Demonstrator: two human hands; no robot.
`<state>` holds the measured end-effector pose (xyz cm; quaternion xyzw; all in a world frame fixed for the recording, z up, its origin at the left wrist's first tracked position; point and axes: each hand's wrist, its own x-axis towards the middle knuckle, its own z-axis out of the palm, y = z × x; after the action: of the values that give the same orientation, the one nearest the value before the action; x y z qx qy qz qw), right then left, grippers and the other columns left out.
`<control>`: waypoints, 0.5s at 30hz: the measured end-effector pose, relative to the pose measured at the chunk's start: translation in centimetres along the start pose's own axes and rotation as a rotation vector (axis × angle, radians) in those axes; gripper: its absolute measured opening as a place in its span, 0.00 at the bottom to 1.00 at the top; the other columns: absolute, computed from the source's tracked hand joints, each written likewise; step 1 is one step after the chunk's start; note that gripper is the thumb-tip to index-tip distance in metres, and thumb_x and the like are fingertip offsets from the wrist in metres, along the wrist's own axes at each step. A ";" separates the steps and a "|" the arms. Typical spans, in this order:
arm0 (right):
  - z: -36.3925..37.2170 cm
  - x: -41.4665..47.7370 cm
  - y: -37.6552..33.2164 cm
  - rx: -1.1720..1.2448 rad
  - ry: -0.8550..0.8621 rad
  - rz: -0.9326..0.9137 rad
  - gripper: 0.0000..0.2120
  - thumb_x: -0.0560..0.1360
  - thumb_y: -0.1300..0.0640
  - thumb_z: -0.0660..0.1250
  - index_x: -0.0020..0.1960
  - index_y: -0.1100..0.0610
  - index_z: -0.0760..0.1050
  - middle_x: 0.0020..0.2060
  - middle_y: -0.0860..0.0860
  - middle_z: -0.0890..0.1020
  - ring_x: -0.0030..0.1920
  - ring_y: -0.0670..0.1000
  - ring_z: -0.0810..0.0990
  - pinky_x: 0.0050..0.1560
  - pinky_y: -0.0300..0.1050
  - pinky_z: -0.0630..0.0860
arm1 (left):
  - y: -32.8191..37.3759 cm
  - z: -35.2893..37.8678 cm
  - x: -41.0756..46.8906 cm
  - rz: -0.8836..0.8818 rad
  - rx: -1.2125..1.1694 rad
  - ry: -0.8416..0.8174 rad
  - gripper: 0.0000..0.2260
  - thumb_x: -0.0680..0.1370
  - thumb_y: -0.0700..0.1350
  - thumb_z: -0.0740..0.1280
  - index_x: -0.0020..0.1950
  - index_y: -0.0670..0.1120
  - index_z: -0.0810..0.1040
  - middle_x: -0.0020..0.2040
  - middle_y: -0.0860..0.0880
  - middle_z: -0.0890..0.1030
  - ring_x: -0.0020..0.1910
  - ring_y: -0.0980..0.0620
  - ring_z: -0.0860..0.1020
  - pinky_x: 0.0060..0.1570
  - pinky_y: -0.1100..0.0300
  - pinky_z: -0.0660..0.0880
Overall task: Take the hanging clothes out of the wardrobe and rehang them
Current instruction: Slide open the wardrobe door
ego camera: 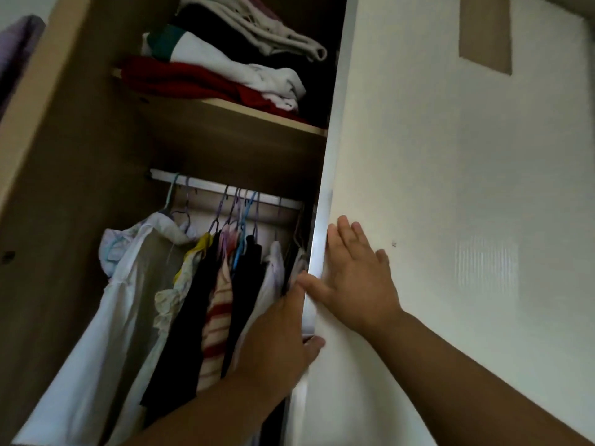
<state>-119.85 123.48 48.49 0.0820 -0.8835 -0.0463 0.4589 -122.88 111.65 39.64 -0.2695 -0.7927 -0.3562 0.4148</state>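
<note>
Several garments (225, 300) hang on coloured hangers from a metal rail (206, 188) inside the wardrobe: white, black, yellow and red-striped pieces. The white wardrobe door (450, 220) covers the right half. My left hand (273, 336) reaches in beside the rightmost clothes and grips the door's edge, thumb on the front, fingers hidden behind it. My right hand (357, 278) lies flat on the door's face with straight fingers, its thumb at the metal edge strip.
A wooden shelf (257, 115) above the rail carries folded red, white and black clothes (225, 66). The wardrobe's brown side panel (64, 156) stands at the left. A purple cloth (16, 43) shows at the upper left corner.
</note>
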 end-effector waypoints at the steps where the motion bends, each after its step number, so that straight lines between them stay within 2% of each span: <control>1: -0.2 -0.2 0.5 -0.011 -0.012 0.017 0.44 0.69 0.27 0.41 0.76 0.50 0.37 0.76 0.48 0.37 0.76 0.51 0.37 0.74 0.59 0.46 | 0.2 0.7 0.3 0.006 0.009 -0.009 0.40 0.75 0.52 0.68 0.76 0.54 0.42 0.75 0.59 0.57 0.73 0.58 0.59 0.60 0.75 0.49; 4: -0.4 -0.7 2.4 -0.049 -0.006 0.062 0.38 0.74 0.31 0.44 0.77 0.50 0.37 0.76 0.48 0.38 0.76 0.51 0.38 0.74 0.58 0.45 | 1.6 2.6 0.7 0.042 0.012 0.002 0.42 0.74 0.54 0.68 0.76 0.57 0.40 0.76 0.56 0.58 0.73 0.57 0.62 0.68 0.66 0.58; 7: -0.2 -1.2 4.1 -0.058 -0.002 0.105 0.37 0.75 0.32 0.44 0.77 0.50 0.37 0.76 0.48 0.38 0.76 0.51 0.38 0.74 0.55 0.44 | 3.0 4.2 0.9 0.062 0.022 0.003 0.42 0.74 0.55 0.67 0.77 0.55 0.40 0.75 0.56 0.60 0.70 0.54 0.66 0.66 0.58 0.67; 10: -0.1 -1.5 5.9 -0.050 -0.005 0.153 0.37 0.76 0.33 0.44 0.77 0.50 0.38 0.76 0.47 0.39 0.76 0.50 0.39 0.74 0.53 0.43 | 4.0 6.1 1.4 0.095 0.029 -0.017 0.42 0.74 0.56 0.66 0.77 0.55 0.40 0.75 0.57 0.60 0.70 0.56 0.64 0.66 0.62 0.65; 15: 0.0 -1.9 8.9 -0.071 -0.024 0.213 0.36 0.76 0.34 0.46 0.77 0.50 0.40 0.77 0.47 0.41 0.77 0.50 0.42 0.74 0.54 0.44 | 5.5 9.3 2.3 0.131 0.090 -0.051 0.41 0.76 0.58 0.63 0.77 0.52 0.38 0.78 0.54 0.51 0.76 0.56 0.52 0.72 0.59 0.58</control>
<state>-119.75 132.60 48.38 -0.0290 -0.8904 -0.0296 0.4534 -124.42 122.60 39.74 -0.3110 -0.7988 -0.2853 0.4286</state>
